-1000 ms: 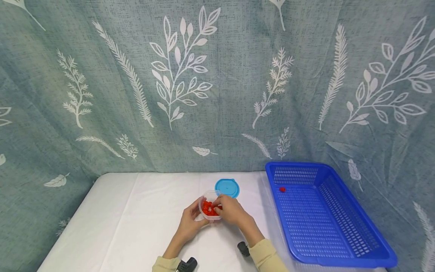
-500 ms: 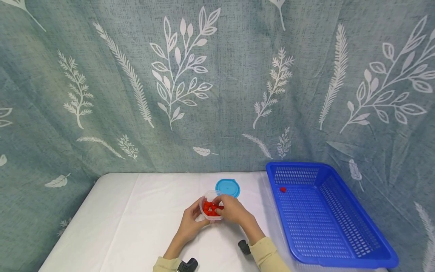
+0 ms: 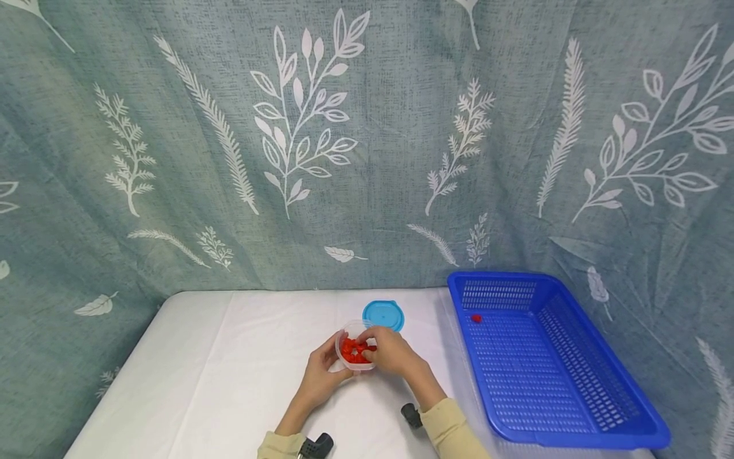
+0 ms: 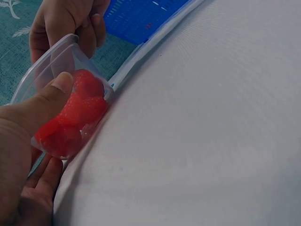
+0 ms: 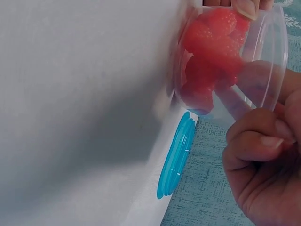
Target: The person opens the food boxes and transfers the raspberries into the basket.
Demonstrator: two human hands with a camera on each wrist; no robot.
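My left hand [image 3: 322,375] grips a clear plastic tub [image 4: 51,61] from its left side, thumb over the near wall and fingers around the far side. Inside lie several bumpy red raspberries [image 5: 211,37]. My right hand [image 3: 390,352] reaches over the rim, with thumb and forefinger down among the berries, pinching one at the tub's right side; the tub wall blurs the fingertips in the right wrist view. Its other fingers curl outside the tub. A round blue lid [image 3: 383,315] lies on the white cloth just behind the tub.
To the right stands a large blue perforated basket [image 3: 533,382], with a single red piece [image 3: 476,318] near its back left corner. White cloth covers the table [image 3: 241,363]. A patterned green curtain [image 3: 367,159] hangs behind the table.
The fingers of my right hand shift slightly among the raspberries, and some berries lie a little differently. My left hand and the tub keep their place.
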